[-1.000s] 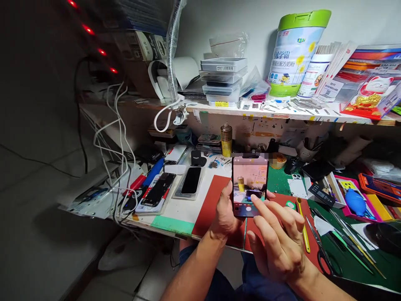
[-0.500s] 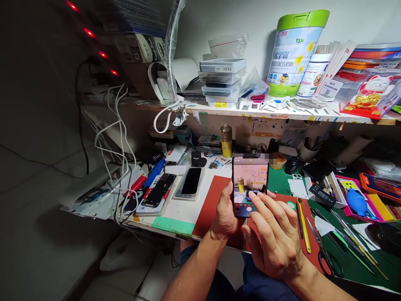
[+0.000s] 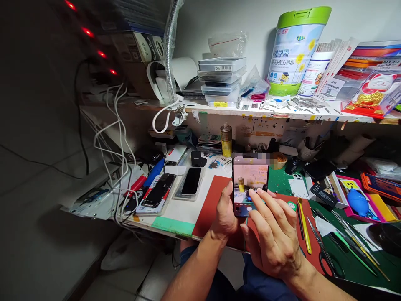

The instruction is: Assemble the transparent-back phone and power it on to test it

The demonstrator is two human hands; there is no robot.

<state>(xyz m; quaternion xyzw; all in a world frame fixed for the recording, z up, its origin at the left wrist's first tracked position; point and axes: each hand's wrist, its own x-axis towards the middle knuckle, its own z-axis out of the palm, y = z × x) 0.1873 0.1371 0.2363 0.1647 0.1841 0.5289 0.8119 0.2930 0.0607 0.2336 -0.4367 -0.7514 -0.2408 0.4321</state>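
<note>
A smartphone (image 3: 250,175) is held up over the reddish-brown mat (image 3: 209,200), its lit screen showing a camera picture of the bench with the yellow can in it. My left hand (image 3: 226,211) grips the phone from its left side and lower edge, thumb along the near side. My right hand (image 3: 274,234) is spread in front of the lower right of the screen, fingers stretched out and fingertips at the glass; whether they touch it I cannot tell. The fingers cover part of the screen.
Left on the bench lie a dark phone on a clear case (image 3: 191,181) and an opened phone (image 3: 160,190). A spray can (image 3: 226,140) stands behind. On the right are scissors (image 3: 327,259), a yellow-handled tool (image 3: 303,228), tweezers and a blue air blower (image 3: 357,201). A shelf (image 3: 260,112) overhangs the back.
The fingertips of my right hand have shifted slightly up at the screen. My left hand and the phone stay practically where they were.
</note>
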